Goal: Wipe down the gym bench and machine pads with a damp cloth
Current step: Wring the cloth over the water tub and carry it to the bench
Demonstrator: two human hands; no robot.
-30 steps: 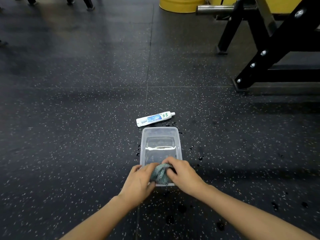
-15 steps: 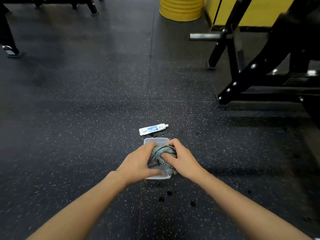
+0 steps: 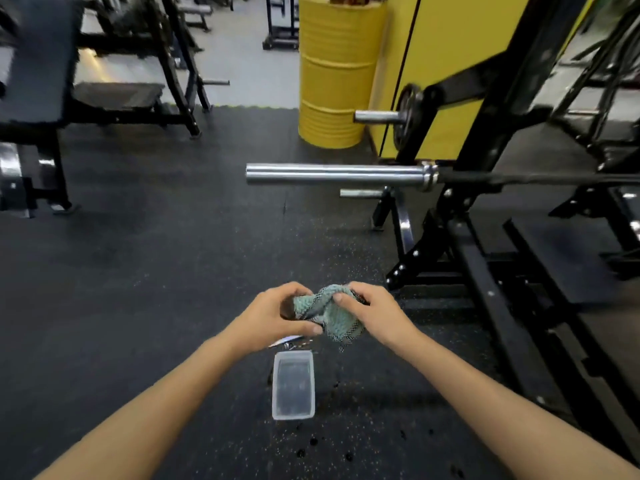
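Green checked cloth [image 3: 329, 313], bunched up, high in the air between both hands. Gripped at one end by the left hand [image 3: 273, 317], fingers curled round it. Pinched at the other end by the right hand [image 3: 377, 313], thumb on top. Held by two ends like that most likely to squeeze it or shake it open, so as to be damp and not dripping.

Down below, on the black floor [image 3: 156, 271]: a clear tub [image 3: 293, 355], standing upright, with what looks like water inside. Handy there for another dip, maybe. Dark wet spots [image 3: 313, 441] near the tub, from drips at a guess. A bit of something white [image 3: 285, 340] poking out under the left hand, too hidden to name.

Farther out: a shiny bar [image 3: 332, 173] on a black rack [image 3: 495, 140] to the right, a yellow drum [image 3: 337, 74] behind, a black bench [image 3: 117, 95] far off to the left. No pad touched by the cloth yet. Wiping not begun, by the look of it. Next, probably a walk over to a pad.
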